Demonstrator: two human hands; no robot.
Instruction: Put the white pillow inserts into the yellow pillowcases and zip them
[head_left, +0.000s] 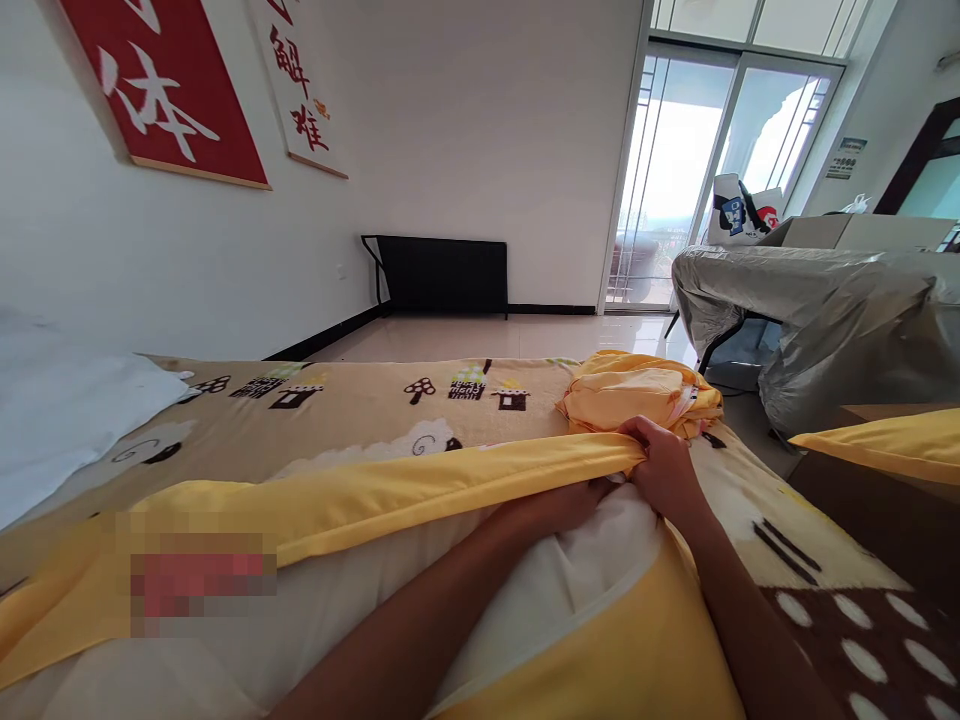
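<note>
A yellow duvet cover (pixel 465 485) lies across the bed with its edge stretched from left to right. Inside its opening, a white quilt (pixel 600 545) shows below that edge. My right hand (pixel 664 465) pinches the cover's edge near the right end, fingers closed on the cloth. My left hand (pixel 574 505) reaches under the same edge, close beside my right hand and over the quilt; its fingers are hidden by cloth. Bunched yellow-orange fabric (pixel 634 395) sits just beyond my right hand. Part of the cover at the left is blurred by a pixelated patch.
Beneath is a bed with a beige patterned blanket (pixel 360 405). A white pillow-like bundle (pixel 67 410) lies at left. A plastic-covered table (pixel 810 290) carrying boxes stands at right. A black folded panel (pixel 442 275) leans by the far wall. Yellow cloth (pixel 892 440) juts in at right.
</note>
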